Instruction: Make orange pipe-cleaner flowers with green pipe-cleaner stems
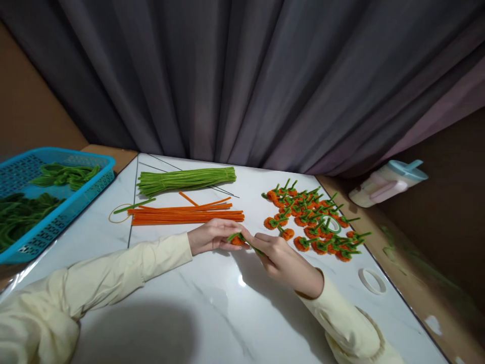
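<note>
Near the table's middle, my left hand [214, 235] is closed around a small orange pipe-cleaner ornament [238, 241] with a green top. My right hand [280, 255] meets it from the right, its fingers pinching a green pipe cleaner [257, 251] at the ornament. Fingers partly cover both. Just beyond my left hand lies a bundle of orange pipe cleaners [182, 216], and behind that a thicker bundle of green pipe cleaners [185, 180]. Many finished-looking orange ornaments with green stems [310, 231] are spread to the right.
At far left stands a blue basket [85, 187] holding green pipe-cleaner pieces [68, 174]. A roll of green tape [332, 224] sits among the ornaments, and a white tape roll [372, 281] nearer me. A lidded cup [388, 183] is at right. A grey curtain [212, 76] hangs behind the table.
</note>
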Demonstrator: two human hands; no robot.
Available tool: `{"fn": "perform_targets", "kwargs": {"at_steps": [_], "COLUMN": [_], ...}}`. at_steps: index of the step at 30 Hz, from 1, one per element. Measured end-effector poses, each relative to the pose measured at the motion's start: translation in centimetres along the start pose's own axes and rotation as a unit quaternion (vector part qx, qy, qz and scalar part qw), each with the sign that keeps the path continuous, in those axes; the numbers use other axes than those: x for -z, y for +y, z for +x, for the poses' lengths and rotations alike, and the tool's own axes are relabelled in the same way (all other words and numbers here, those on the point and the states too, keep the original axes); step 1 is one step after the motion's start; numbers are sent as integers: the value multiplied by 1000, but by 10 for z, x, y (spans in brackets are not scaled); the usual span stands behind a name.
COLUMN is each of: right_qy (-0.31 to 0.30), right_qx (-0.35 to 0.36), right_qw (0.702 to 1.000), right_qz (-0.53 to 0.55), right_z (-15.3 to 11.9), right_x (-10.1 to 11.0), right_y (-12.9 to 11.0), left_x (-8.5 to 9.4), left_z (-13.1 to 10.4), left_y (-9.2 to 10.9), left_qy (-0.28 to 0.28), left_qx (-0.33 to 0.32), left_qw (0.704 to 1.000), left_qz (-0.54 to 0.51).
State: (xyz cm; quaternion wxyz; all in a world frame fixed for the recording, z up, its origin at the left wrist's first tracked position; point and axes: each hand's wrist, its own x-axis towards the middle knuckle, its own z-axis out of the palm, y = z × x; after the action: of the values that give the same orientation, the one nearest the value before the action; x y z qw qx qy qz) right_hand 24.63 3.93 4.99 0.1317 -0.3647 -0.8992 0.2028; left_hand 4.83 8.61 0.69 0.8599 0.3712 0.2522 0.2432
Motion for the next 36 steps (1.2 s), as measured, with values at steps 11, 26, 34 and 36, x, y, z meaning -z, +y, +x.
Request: {"fn": "perform_targets", "kwargs": {"at_steps": [11, 26, 34, 36], "right_qy": [38, 8, 17, 85], "right_qx": [-48, -172, -247, -196], "right_qw": [995, 966, 940, 973], "right_qz": [84, 191, 233, 85], "right_z": [3, 6, -13, -22], "right_x": [1, 7, 4, -10], "right_y": [0, -6, -2, 8], "left_x": [2, -4, 2, 4], "left_z": [1, 0, 3, 4], "left_y": [-3, -7, 1, 2], "left_qy": [44, 67, 113, 109], "left_qx": [-26, -68, -56, -33], "left_qw": [998, 994, 990, 986], "left_qz": [26, 54, -70, -119]}}
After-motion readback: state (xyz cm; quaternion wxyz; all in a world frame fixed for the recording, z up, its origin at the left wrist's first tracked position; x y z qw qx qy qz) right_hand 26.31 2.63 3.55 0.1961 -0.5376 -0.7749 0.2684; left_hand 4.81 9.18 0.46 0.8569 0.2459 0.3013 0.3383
